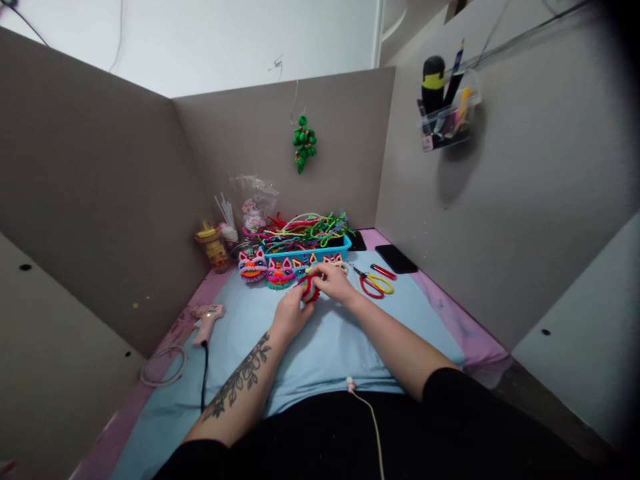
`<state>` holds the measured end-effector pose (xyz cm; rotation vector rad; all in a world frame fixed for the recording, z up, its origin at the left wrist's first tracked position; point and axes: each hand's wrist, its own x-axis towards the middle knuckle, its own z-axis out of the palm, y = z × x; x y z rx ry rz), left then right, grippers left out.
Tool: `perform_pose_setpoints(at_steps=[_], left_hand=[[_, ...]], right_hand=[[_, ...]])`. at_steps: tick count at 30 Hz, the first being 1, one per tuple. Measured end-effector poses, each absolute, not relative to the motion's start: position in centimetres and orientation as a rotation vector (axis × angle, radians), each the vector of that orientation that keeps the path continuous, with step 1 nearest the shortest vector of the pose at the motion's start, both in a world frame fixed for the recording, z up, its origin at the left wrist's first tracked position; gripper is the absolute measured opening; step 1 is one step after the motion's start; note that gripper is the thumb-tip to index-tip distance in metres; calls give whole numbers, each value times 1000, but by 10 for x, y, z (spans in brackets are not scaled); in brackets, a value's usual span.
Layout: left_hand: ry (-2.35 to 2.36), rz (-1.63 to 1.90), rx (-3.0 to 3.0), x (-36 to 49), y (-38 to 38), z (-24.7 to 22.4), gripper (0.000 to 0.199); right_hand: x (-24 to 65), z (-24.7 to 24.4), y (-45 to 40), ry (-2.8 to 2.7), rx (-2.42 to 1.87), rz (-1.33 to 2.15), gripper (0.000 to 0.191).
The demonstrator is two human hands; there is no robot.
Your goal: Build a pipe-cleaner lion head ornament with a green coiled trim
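1. Left hand: fingers closed around a red, multicoloured pipe-cleaner piece, held over the bench's middle, toward the far edge.
2. Right hand: fingertips narrowly spaced at the piece's top; whether they grip cannot be told.
3. Lion-head figures stand just beyond, before a blue basket.
4. Scissors lie right of the hands; pink glue gun, near the left edge.
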<state>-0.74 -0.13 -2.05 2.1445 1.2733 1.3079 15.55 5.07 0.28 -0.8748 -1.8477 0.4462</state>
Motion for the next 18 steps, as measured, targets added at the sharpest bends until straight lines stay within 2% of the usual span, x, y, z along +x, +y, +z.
perform_pose_setpoints(at_steps=[5,10,14,18], left_hand=[[1289,1367,1988,-6,-4,-16,19],[1262,1402,1774,-3,-2,-13,24],[1128,1409,1249,-6,7,-10,35],[952,1301,732,-17,16,-9,26]], right_hand=[[157,1,53,-1818,-845,460,10],[158,-2,55,-1873,-798,466,20],[158,-4,59,-1760,-801,663,36],[161,-5,60,-1698,-823,764,34]])
